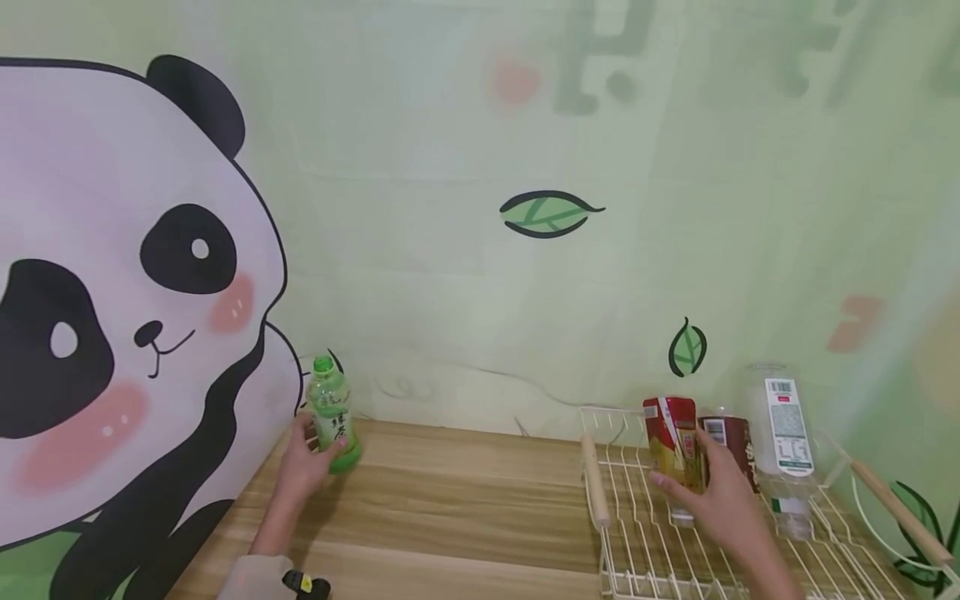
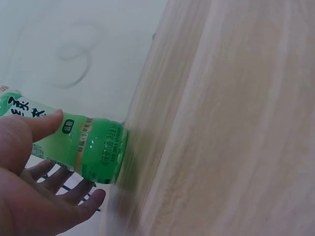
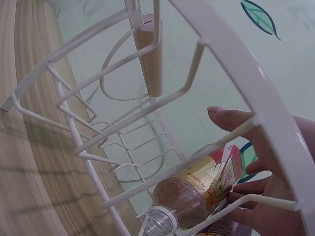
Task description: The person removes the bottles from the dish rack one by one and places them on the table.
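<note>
On the wooden table at left, a green tea bottle (image 1: 334,408) stands upright. My left hand (image 1: 306,458) is around its lower part. In the left wrist view the thumb lies over the label of the bottle (image 2: 101,147), and the other fingers spread loosely beneath its side. At the right, a bottle with a red and gold label (image 1: 672,442) stands neck down in a white wire rack (image 1: 633,533). My right hand (image 1: 723,492) is beside it. In the right wrist view the thumb stands apart from this bottle (image 3: 194,184), with the fingers near its far side.
A bottle with a dark brown label (image 1: 738,442) and a large clear bottle with a white label (image 1: 786,425) also stand in the rack. Wooden handles (image 1: 595,483) edge the rack on both sides. Behind the table (image 1: 450,492) hangs a printed panda backdrop (image 1: 450,292).
</note>
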Available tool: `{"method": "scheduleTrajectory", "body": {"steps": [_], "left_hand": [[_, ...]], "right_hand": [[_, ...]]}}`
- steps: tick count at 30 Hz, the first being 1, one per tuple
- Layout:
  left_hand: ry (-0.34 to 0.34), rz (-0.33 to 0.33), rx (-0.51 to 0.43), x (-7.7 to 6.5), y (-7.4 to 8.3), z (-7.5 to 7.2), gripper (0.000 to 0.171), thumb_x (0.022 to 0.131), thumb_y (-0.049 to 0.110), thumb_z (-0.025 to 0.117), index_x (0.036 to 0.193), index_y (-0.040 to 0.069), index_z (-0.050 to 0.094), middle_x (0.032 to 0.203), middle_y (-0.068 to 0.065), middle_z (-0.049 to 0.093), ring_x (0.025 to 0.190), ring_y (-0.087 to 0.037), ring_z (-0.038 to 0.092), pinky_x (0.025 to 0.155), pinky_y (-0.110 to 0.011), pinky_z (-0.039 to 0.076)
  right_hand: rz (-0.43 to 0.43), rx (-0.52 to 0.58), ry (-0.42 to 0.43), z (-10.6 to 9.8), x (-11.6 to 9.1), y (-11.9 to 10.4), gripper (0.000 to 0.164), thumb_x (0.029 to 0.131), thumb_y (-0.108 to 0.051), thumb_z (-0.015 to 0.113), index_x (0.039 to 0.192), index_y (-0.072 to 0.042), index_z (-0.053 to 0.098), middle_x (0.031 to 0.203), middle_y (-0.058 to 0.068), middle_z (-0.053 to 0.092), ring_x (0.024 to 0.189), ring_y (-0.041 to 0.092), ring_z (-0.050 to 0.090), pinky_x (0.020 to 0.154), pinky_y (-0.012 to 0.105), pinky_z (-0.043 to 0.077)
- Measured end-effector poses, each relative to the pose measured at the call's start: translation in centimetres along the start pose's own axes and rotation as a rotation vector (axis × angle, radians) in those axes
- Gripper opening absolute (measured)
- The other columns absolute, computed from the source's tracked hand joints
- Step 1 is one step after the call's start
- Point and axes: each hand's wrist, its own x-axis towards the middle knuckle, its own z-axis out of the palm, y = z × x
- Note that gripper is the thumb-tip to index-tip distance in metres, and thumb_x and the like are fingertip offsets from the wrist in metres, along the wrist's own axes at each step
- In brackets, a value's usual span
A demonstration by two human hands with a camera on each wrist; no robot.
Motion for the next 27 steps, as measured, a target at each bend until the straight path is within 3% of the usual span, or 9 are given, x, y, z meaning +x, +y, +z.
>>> {"method": "scheduleTrajectory", "body": {"steps": [6, 13, 17, 20, 23, 27], "left_hand": [[-0.002, -0.043, 0.021, -0.1, 0.8, -0.8, 0.095, 0.100, 0.029, 0.076, 0.164, -0.004, 0.014, 0.164, -0.037, 0.025, 0.151, -0.055, 0.027, 0.122, -0.067, 0.028], [0.008, -0.056, 0.025, -0.1, 2.7, -1.2, 0.107, 0.097, 0.040, 0.078, 0.168, 0.004, 0.008, 0.169, -0.032, 0.020, 0.155, -0.051, 0.022, 0.123, -0.069, 0.025], [0.040, -0.008, 0.032, -0.1, 3.8, -1.1, 0.106, 0.096, 0.038, 0.080, 0.168, 0.002, 0.011, 0.169, -0.031, 0.022, 0.155, -0.050, 0.023, 0.123, -0.067, 0.025], [0.110, 0.041, 0.054, -0.5, 5.0, -1.4, 0.107, 0.095, 0.037, 0.082, 0.168, 0.002, 0.012, 0.170, -0.028, 0.024, 0.155, -0.048, 0.025, 0.125, -0.063, 0.026], [0.191, 0.088, 0.061, -1.3, 6.5, -2.1, 0.109, 0.093, 0.037, 0.083, 0.169, 0.005, 0.012, 0.172, -0.023, 0.024, 0.156, -0.046, 0.025, 0.126, -0.062, 0.025], [0.251, 0.153, 0.077, -2.7, 8.6, -2.9, 0.111, 0.092, 0.039, 0.084, 0.170, 0.008, 0.011, 0.171, -0.023, 0.024, 0.157, -0.044, 0.024, 0.125, -0.063, 0.025]], "right_hand": [[0.026, -0.006, -0.020, 0.1, 0.0, 0.0, 0.120, 0.091, -0.065, 0.075, 0.162, 0.012, 0.017, 0.159, 0.044, 0.027, 0.142, 0.065, 0.032, 0.110, 0.080, 0.033], [0.007, 0.009, -0.017, 0.0, 0.0, 0.4, 0.114, 0.093, -0.061, 0.075, 0.162, 0.011, 0.019, 0.155, 0.043, 0.035, 0.137, 0.064, 0.040, 0.107, 0.079, 0.038], [0.057, 0.043, -0.044, -0.6, -0.1, 0.7, 0.117, 0.094, -0.065, 0.071, 0.164, 0.010, 0.014, 0.159, 0.042, 0.031, 0.141, 0.064, 0.036, 0.109, 0.080, 0.036], [0.066, 0.047, -0.066, -1.0, -0.1, 0.5, 0.117, 0.095, -0.066, 0.069, 0.164, 0.011, 0.012, 0.160, 0.043, 0.027, 0.144, 0.064, 0.031, 0.111, 0.079, 0.034], [0.010, 0.024, -0.083, -1.4, 0.0, 0.1, 0.115, 0.097, -0.063, 0.069, 0.162, 0.013, 0.013, 0.159, 0.045, 0.028, 0.143, 0.065, 0.032, 0.110, 0.079, 0.035], [-0.062, -0.030, -0.129, -2.1, 0.6, -0.7, 0.112, 0.098, -0.060, 0.069, 0.160, 0.016, 0.015, 0.155, 0.046, 0.034, 0.139, 0.066, 0.038, 0.105, 0.079, 0.040]]}}
